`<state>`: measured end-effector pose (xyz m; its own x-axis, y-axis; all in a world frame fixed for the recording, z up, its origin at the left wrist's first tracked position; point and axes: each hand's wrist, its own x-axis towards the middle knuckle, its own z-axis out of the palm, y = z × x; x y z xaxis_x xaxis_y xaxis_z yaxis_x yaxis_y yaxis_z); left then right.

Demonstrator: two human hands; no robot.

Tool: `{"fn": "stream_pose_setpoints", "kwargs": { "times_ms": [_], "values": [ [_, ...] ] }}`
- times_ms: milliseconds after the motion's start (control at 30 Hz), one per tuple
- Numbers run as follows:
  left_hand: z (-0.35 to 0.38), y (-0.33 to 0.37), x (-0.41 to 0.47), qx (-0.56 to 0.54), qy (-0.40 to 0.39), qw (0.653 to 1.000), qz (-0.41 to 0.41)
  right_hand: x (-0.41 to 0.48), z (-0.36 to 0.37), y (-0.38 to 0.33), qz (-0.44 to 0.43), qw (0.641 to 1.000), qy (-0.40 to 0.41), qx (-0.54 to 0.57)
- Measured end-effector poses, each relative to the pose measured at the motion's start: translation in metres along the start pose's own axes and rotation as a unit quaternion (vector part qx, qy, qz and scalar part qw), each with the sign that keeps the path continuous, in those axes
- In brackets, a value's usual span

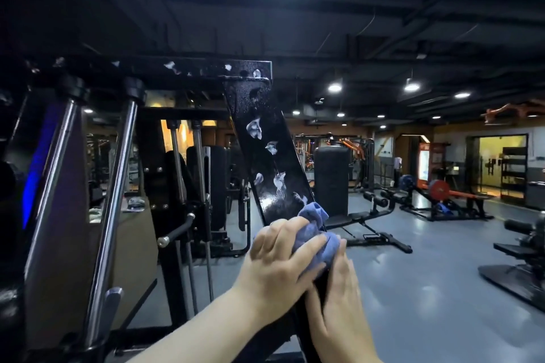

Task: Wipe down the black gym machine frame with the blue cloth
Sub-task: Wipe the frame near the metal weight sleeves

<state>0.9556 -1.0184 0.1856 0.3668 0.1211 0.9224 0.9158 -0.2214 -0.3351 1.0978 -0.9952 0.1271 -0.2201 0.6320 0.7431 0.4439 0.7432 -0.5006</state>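
Head view, left grip: my left hand (280, 265) lies over the bunched blue cloth (317, 233), fingers curved round it. It presses the cloth to the face of the bar so that one pass covers the full width.
Head view, right grip: my right hand (339, 289) holds nothing. Its fingers lie straight along the bar's right edge, just below the cloth and touching its lower fold. I judge it is there to brace me and hem in the loose end.
Cloth's place: low centre of the frame, on the slanted bar of the black frame (265, 156).
Frame: it slants from upper centre down to my hands, glossy and speckled with droplets. White foam blobs (254, 128) sit above the cloth, and more dot the top crossbar (206, 68) toward the upper left.
Work left: by my reckoning, the foamy stretch above the cloth and the crossbar are not yet wiped.
Surface: wet paint, likely slick, so firm pressure suits it.
Room: a dim gym with a grey floor (427, 274). There are chrome rods (115, 186) at left, a bench (362, 215) behind the bar, ceiling lamps (334, 87) at upper right and a barbell (439, 189) at right.
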Motion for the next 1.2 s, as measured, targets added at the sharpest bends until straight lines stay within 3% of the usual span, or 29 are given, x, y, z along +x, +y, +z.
{"fn": "stream_pose_setpoints", "kwargs": {
  "times_ms": [100, 267, 400, 567, 733, 800, 933, 1133, 1200],
  "values": [
    [0.003, -0.019, 0.023, 0.028, 0.029, 0.999, 0.018, 0.017, 0.007, -0.003, 0.006, 0.998, 0.026, -0.054],
    [0.001, -0.028, 0.054, 0.053, 0.032, 0.995, -0.073, 0.055, -0.001, -0.016, 0.005, 0.998, 0.042, -0.052],
    [-0.005, -0.018, 0.028, -0.009, -0.009, 1.0, -0.017, 0.054, -0.002, -0.019, 0.021, 0.999, 0.035, -0.02],
    [-0.021, -0.045, 0.052, 0.017, -0.015, 0.999, 0.023, 0.054, -0.005, -0.015, 0.011, 0.999, 0.0, -0.045],
    [-0.011, -0.047, 0.084, 0.031, 0.003, 0.991, -0.126, 0.05, -0.003, -0.018, 0.025, 0.998, -0.001, -0.06],
    [-0.009, -0.037, 0.079, -0.002, -0.016, 0.995, -0.1, 0.051, -0.005, -0.019, 0.031, 0.999, 0.003, -0.045],
    [-0.02, -0.05, 0.067, -0.058, -0.079, 0.993, 0.065, 0.05, -0.007, -0.019, 0.034, 0.999, 0.011, -0.036],
    [-0.017, -0.071, 0.108, -0.003, -0.011, 0.999, -0.042, 0.052, -0.003, -0.02, 0.022, 0.997, 0.006, -0.079],
    [-0.014, -0.053, 0.103, -0.035, -0.034, 0.999, -0.016, 0.052, -0.003, -0.019, 0.02, 0.997, 0.011, -0.076]
  ]
}}
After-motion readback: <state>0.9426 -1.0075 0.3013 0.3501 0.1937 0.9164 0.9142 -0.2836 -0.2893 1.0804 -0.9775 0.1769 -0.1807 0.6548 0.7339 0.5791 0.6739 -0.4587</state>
